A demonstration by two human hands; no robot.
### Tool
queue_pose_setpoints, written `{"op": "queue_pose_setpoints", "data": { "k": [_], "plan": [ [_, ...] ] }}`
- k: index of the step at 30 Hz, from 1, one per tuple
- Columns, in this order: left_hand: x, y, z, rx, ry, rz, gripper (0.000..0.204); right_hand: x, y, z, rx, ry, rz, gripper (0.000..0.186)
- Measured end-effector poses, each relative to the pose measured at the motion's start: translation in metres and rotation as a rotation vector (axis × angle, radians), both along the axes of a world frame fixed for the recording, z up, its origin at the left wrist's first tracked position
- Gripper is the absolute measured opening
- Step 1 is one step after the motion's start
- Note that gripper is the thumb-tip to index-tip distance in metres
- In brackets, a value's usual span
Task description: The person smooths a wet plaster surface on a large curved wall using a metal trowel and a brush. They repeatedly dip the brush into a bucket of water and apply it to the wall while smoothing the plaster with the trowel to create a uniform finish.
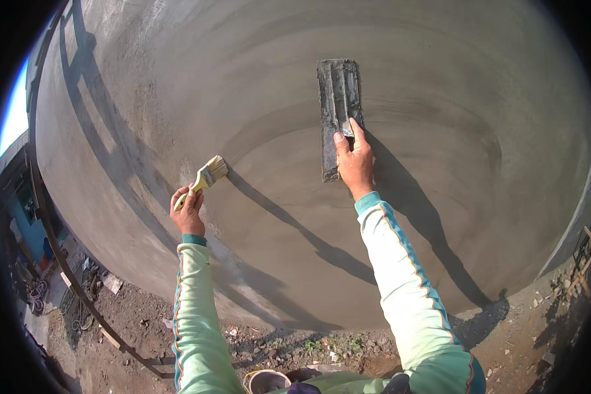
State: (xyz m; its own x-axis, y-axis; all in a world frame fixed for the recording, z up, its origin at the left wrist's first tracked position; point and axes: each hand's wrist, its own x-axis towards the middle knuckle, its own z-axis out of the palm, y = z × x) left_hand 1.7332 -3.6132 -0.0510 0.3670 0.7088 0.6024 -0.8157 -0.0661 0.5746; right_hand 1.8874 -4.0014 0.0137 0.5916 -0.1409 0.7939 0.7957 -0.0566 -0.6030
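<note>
A grey plastered wall (433, 59) fills most of the view, with darker, damp-looking curved marks across its middle. My right hand (356, 164) is closed round the handle of a plastering float (339, 85), a long rectangular tool crusted with grey mortar. The float lies upright against the wall, its long side running up and down. To the left, my left hand (188, 209) grips a paintbrush (207, 176) by its pale yellow handle. The brush's light bristles point up and right, close to the wall; whether they touch it I cannot tell.
A bucket (268, 381) stands at the bottom, below my arms. Stones and rubble (276, 348) lie along the wall's foot. At the left, a ladder (72, 282) curves down the view, past a building with a blue wall (29, 226). Wood scraps (584, 269) lie far right.
</note>
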Motion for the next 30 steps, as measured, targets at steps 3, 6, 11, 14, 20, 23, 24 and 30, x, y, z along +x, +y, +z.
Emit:
{"op": "queue_pose_setpoints", "data": {
  "k": [3, 6, 11, 14, 20, 23, 24, 30],
  "plan": [
    [-0.042, 0.051, -0.097, -0.179, 0.201, 0.098, 0.018, -0.01, 0.085, -0.003, -0.142, -0.107, 0.035, 0.063],
    [-0.074, 0.049, -0.196, -0.339, 0.298, 0.085, 0.018, -0.03, 0.177, -0.042, -0.647, -0.001, 0.081, 0.062],
    [-0.16, -0.022, -0.319, -0.493, 0.373, -0.039, 0.02, -0.061, 0.265, -0.135, -1.523, -0.222, -0.04, 0.058],
    [-0.198, -0.051, -0.343, -0.559, 0.469, 0.007, 0.021, -0.05, 0.254, -0.11, -1.286, -0.476, -0.274, 0.058],
    [-0.147, -0.096, -0.264, -0.386, 0.403, -0.16, 0.02, -0.013, 0.1, 0.082, -0.548, -0.445, -0.49, 0.055],
    [-0.095, -0.144, -0.18, -0.208, 0.316, -0.299, 0.019, 0.001, -0.023, 0.141, -0.352, -0.428, -0.642, 0.054],
    [-0.079, -0.166, -0.152, -0.128, 0.264, -0.338, 0.019, 0.007, -0.067, 0.151, -0.331, -0.361, -0.682, 0.052],
    [0.007, -0.298, -0.007, 0.208, 0.214, -0.566, 0.017, 0.062, -0.283, 0.146, 0.04, -0.213, -0.658, 0.053]
  ]
}}
